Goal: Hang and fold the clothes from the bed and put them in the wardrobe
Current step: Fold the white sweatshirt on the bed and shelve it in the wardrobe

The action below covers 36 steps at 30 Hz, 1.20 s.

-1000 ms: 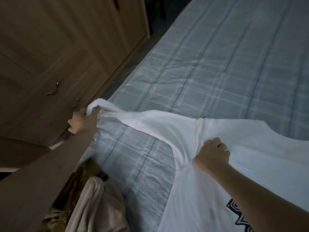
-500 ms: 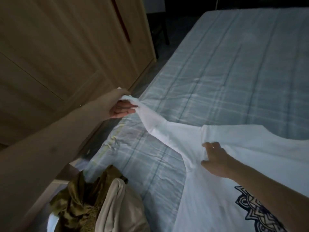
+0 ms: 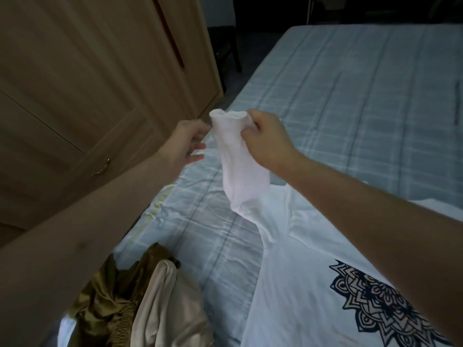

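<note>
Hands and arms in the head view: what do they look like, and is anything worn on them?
Both arms are bare as far as the frame shows: no sleeve, watch or bracelet. The left hand and right hand wear no gloves, and I see no ring. The light is dim, so a small ring could escape notice.

Beyond the bed, I see dim background furniture only.

At the top centre of the frame, I make out a dark chair (image 3: pixel 229 50) standing on the dark floor (image 3: pixel 225 96), with a pale wall (image 3: pixel 220 11) behind it; the top right is too dark for me to read.
</note>
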{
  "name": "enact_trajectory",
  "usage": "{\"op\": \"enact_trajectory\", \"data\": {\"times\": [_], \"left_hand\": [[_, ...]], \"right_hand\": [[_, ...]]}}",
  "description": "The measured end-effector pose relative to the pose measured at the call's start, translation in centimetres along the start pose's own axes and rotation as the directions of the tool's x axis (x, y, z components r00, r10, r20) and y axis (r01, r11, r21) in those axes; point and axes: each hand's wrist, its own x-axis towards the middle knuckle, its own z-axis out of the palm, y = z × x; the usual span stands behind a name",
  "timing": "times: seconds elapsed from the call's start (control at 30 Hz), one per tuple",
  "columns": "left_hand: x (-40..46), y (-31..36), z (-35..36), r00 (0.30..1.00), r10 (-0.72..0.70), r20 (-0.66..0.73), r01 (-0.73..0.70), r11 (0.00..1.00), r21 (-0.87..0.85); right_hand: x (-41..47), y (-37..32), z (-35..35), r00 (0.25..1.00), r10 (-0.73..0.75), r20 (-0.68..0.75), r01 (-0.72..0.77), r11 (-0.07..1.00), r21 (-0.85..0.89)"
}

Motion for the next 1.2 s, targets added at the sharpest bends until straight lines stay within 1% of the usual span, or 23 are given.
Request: {"op": "enact_trajectory", "data": {"times": [0.07,0.13,0.2,0.27,0.3,0.33,0.37,0.4,0.43,0.47,0.6,0.67,0.7,0.73,0.8,0.83,0.9,0.97,1.0,1.07,1.13,1.17,1.2], "left_hand": [[0.0,-1.9,0.4,0.992,0.043,0.122,-0.055,0.994,0.091],[-0.3,-2.9,1.1,0.983,0.103,0.15,-0.134,0.967,0.215],[-0.6,-3.0,1.7,0.97,0.243,0.022,-0.242,0.945,0.222],[-0.5,-2.8,2.6,0.908,0.411,-0.075,-0.386,0.894,0.226],[-0.5,-2.6,3.2,0.87,0.489,-0.064,-0.46,0.852,0.248],[-0.7,-2.5,4.1,0.825,0.565,-0.018,-0.538,0.794,0.285],[-1.1,-2.3,5.3,0.782,0.622,0.039,-0.599,0.733,0.324],[-1.5,-2.2,6.6,0.75,0.655,0.091,-0.637,0.678,0.367],[-1.9,-2.1,8.0,0.725,0.675,0.135,-0.661,0.627,0.412],[-2.1,-2.3,9.3,0.706,0.685,0.179,-0.678,0.581,0.45],[-3.0,-3.2,13.8,0.564,0.728,0.39,-0.791,0.339,0.51],[-3.3,-4.4,16.1,0.51,0.749,0.424,-0.804,0.24,0.543],[-3.5,-5.4,17.3,0.515,0.762,0.393,-0.791,0.245,0.561],[-3.5,-6.6,18.5,0.546,0.77,0.33,-0.761,0.29,0.58],[-2.8,-9.6,20.5,0.671,0.717,0.189,-0.635,0.425,0.646],[-2.0,-11.3,21.4,0.748,0.646,0.15,-0.544,0.467,0.697],[-0.3,-14.5,22.4,0.884,0.45,0.128,-0.356,0.468,0.809],[0.6,-16.9,22.6,0.952,0.286,0.106,-0.226,0.428,0.875],[0.8,-17.7,22.6,0.963,0.253,0.095,-0.195,0.405,0.893],[1.0,-18.7,22.7,0.962,0.25,0.11,-0.207,0.406,0.89],[0.8,-18.8,22.7,0.934,0.279,0.222,-0.319,0.381,0.868],[0.8,-18.8,22.6,0.891,0.321,0.323,-0.418,0.297,0.859],[0.7,-18.7,22.4,0.829,0.359,0.429,-0.511,0.175,0.841]], "right_hand": [[0.4,-0.1,-1.0,0.999,0.014,0.048,-0.019,0.995,0.095],[0.4,-0.3,-1.7,0.998,-0.011,0.058,0.004,0.993,0.119],[0.4,0.6,-2.0,0.999,-0.034,0.006,0.034,0.998,0.049],[0.2,2.0,-2.2,0.993,0.025,-0.114,-0.03,0.999,-0.038],[-0.1,2.4,-2.5,0.978,0.107,-0.177,-0.111,0.994,-0.012],[-0.5,2.5,-2.9,0.956,0.228,-0.184,-0.216,0.973,0.083],[-0.9,2.3,-3.4,0.915,0.389,-0.107,-0.36,0.907,0.219],[-1.4,2.0,-4.2,0.851,0.526,0.012,-0.496,0.794,0.352],[-1.9,1.8,-5.3,0.799,0.592,0.106,-0.573,0.698,0.429],[-2.3,1.9,-6.4,0.779,0.608,0.15,-0.603,0.662,0.445],[-4.2,2.9,-10.4,0.813,0.561,0.156,-0.579,0.754,0.31],[-5.1,3.6,-12.4,0.833,0.548,0.08,-0.543,0.781,0.308],[-5.6,3.9,-13.6,0.849,0.529,0.018,-0.503,0.795,0.338],[-6.1,4.0,-14.9,0.861,0.506,-0.044,-0.455,0.808,0.373],[-7.5,4.1,-17.8,0.866,0.483,-0.126,-0.385,0.807,0.447],[-8.3,4.5,-19.5,0.863,0.482,-0.152,-0.362,0.799,0.48],[-10.1,5.7,-23.0,0.849,0.484,-0.213,-0.332,0.802,0.497],[-12.1,7.7,-26.4,0.8,0.518,-0.303,-0.355,0.815,0.457],[-13.1,8.8,-27.9,0.762,0.546,-0.349,-0.388,0.816,0.429],[-15.4,11.3,-30.2,0.682,0.609,-0.405,-0.474,0.79,0.389],[-18.1,13.9,-31.5,0.591,0.703,-0.397,-0.573,0.711,0.407],[-19.5,15.2,-31.8,0.535,0.755,-0.381,-0.619,0.656,0.432],[-20.8,16.5,-31.8,0.475,0.802,-0.361,-0.657,0.597,0.461]]}}
